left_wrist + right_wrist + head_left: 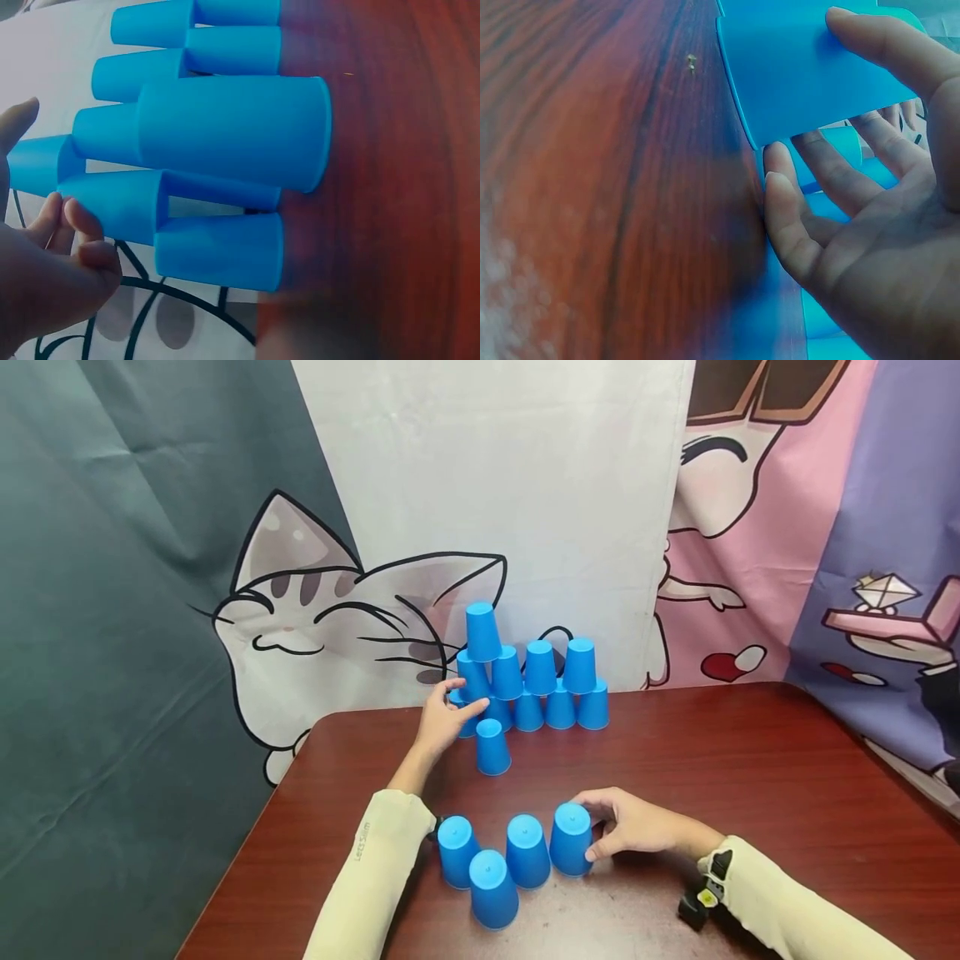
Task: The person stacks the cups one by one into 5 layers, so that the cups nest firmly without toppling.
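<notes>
Blue cups stand upside down on the table, several stacked in tiers at the back with one top cup [483,632]. Left of this stack my left hand [442,718] is raised, thumb and fingers apart with nothing between them. In the left wrist view its fingertips [82,217] overlap a second-tier cup [116,202]. A single cup [492,749] stands in front of the stack, just right of that hand. My right hand [637,822] grips the rightmost near cup [572,841], thumb on its near side and fingers behind. In the right wrist view, this cup [802,82] stands at table level.
Beside the gripped cup are a middle cup [528,853], a nearer cup [494,893] and a left cup [457,853] close to my left sleeve [375,868]. The brown table [712,760] ends at a printed cloth backdrop [525,485] behind the stack.
</notes>
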A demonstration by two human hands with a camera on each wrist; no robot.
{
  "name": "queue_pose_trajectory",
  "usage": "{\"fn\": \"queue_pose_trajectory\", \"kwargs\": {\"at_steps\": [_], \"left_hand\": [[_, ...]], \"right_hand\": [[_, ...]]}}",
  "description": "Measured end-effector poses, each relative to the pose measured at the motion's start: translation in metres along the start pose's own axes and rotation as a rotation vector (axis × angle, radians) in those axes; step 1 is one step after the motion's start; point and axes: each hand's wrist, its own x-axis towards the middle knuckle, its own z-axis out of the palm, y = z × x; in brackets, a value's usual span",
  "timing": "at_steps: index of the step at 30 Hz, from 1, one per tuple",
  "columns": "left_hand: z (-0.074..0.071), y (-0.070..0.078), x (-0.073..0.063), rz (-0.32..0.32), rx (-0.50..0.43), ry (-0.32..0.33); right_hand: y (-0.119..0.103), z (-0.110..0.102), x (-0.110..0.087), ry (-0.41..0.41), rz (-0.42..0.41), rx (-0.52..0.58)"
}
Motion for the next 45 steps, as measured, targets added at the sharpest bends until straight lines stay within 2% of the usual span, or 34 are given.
{"fn": "queue_pose_trajectory", "kwargs": {"at_steps": [10, 16, 22, 29, 34, 45], "left_hand": [[0.008, -0.025, -0.011, -0.029, 0.069, -0.174], [0.007, -0.031, -0.013, -0.031, 0.096, -0.207], [0.009, -0.036, -0.011, -0.024, 0.104, -0.276], [0.009, -0.041, -0.008, -0.017, 0.054, -0.288], [0.011, -0.043, -0.008, 0.0, 0.064, -0.317], [0.01, -0.045, -0.002, 0.028, 0.092, -0.302]], "right_hand": [[0.001, 0.005, 0.0, -0.003, -0.004, 0.027], [0.002, 0.007, 0.001, 0.004, 0.0, 0.021], [0.002, 0.003, -0.001, 0.008, 0.007, -0.007], [-0.001, -0.001, 0.0, 0.015, 0.015, -0.024], [-0.001, 0.001, -0.002, 0.02, 0.015, -0.032], [0.002, -0.002, 0.0, 0.027, 0.006, -0.043]]}}
